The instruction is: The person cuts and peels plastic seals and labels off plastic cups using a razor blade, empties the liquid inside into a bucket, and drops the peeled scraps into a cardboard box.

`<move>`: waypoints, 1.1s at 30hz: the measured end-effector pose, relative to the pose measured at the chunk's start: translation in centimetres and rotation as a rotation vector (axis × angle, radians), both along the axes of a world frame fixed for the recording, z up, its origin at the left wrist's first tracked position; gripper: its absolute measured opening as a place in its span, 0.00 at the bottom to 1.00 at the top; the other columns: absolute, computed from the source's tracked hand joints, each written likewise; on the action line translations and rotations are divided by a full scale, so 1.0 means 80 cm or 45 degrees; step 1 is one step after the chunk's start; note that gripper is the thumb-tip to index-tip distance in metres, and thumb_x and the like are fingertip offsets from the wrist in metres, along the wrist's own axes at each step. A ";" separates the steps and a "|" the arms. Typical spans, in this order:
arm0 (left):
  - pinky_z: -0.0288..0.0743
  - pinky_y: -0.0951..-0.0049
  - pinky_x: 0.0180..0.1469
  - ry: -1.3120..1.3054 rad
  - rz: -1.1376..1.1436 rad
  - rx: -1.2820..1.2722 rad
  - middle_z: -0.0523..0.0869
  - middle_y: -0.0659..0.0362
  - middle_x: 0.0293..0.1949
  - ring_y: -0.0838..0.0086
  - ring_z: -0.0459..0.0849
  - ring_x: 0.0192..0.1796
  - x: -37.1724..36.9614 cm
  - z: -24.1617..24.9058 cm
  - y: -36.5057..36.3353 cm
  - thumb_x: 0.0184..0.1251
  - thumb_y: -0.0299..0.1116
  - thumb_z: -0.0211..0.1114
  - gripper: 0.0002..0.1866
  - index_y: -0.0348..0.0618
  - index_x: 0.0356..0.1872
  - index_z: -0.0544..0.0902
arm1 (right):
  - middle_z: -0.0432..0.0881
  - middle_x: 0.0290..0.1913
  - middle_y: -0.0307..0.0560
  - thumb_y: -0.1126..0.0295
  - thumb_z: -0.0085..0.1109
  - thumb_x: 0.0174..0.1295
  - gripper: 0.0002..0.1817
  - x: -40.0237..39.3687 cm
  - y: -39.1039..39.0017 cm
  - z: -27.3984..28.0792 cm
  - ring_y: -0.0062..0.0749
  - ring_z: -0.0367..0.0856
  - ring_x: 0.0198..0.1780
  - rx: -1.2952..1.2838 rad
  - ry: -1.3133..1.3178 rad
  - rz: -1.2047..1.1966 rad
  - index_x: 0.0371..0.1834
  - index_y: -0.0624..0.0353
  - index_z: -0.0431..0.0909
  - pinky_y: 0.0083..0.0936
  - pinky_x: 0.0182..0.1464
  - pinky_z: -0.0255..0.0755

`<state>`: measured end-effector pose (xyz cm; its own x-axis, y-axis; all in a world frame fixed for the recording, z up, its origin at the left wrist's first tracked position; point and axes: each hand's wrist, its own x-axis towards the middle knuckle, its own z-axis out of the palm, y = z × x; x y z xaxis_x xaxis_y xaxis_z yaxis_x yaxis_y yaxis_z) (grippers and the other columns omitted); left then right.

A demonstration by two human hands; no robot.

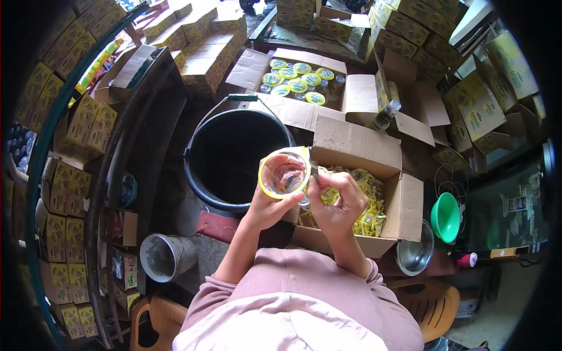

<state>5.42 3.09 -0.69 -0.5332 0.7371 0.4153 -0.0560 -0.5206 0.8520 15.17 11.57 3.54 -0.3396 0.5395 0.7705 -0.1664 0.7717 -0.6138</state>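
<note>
My left hand (268,205) is wrapped round a clear plastic cup (285,174) with a yellow rim, its round face turned up towards the camera. At the cup's right edge my right hand (341,202) pinches something small and dark, too small to make out. Beneath my right hand stands an open cardboard box (357,137) filled with yellow strips (372,196). Left of the cup is a large black bucket (202,193) with its handle raised. Farther forward, an open box (293,114) holds several cups with yellow-rimmed, printed lids (297,85).
A grey bucket (186,251) is at the left, a metal bowl (414,257) and a green bowl (445,217) at the right. A jar (386,116) stands beside open cartons. Stacked printed boxes (213,50) line both sides. Orange chairs (436,304) flank me.
</note>
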 end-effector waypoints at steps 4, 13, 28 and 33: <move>0.66 0.70 0.58 0.125 0.074 -0.042 0.70 0.56 0.49 0.71 0.72 0.54 -0.001 0.001 -0.001 0.50 0.23 0.69 0.33 0.40 0.56 0.59 | 0.78 0.22 0.44 0.84 0.64 0.41 0.09 -0.002 0.000 -0.002 0.23 0.75 0.22 0.044 0.013 -0.022 0.27 0.63 0.77 0.17 0.26 0.68; 0.67 0.72 0.55 0.250 0.079 -0.093 0.73 0.56 0.46 0.73 0.74 0.50 -0.001 0.009 -0.005 0.43 0.22 0.69 0.34 0.41 0.53 0.61 | 0.78 0.23 0.44 0.84 0.64 0.42 0.10 0.000 0.014 0.001 0.26 0.78 0.23 0.039 -0.025 0.085 0.28 0.62 0.77 0.17 0.27 0.71; 0.66 0.72 0.55 0.407 -0.043 -0.142 0.71 0.57 0.47 0.72 0.73 0.50 -0.008 0.018 -0.012 0.35 0.24 0.72 0.34 0.41 0.50 0.68 | 0.78 0.23 0.45 0.86 0.62 0.41 0.11 0.006 0.021 -0.002 0.26 0.79 0.24 0.029 -0.031 0.170 0.29 0.62 0.78 0.17 0.27 0.71; 0.71 0.72 0.52 0.543 0.184 -0.147 0.66 0.56 0.47 0.71 0.73 0.51 -0.006 0.006 -0.002 0.36 0.28 0.76 0.40 0.41 0.53 0.61 | 0.78 0.23 0.45 0.85 0.63 0.43 0.09 0.008 0.019 -0.002 0.26 0.79 0.24 0.010 -0.022 0.107 0.28 0.62 0.77 0.17 0.27 0.71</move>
<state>4.94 2.92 -0.25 -0.4330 0.7222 0.5393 0.3781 -0.3976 0.8360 15.84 13.06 3.36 -0.3966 0.5029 0.7680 -0.2199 0.7602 -0.6113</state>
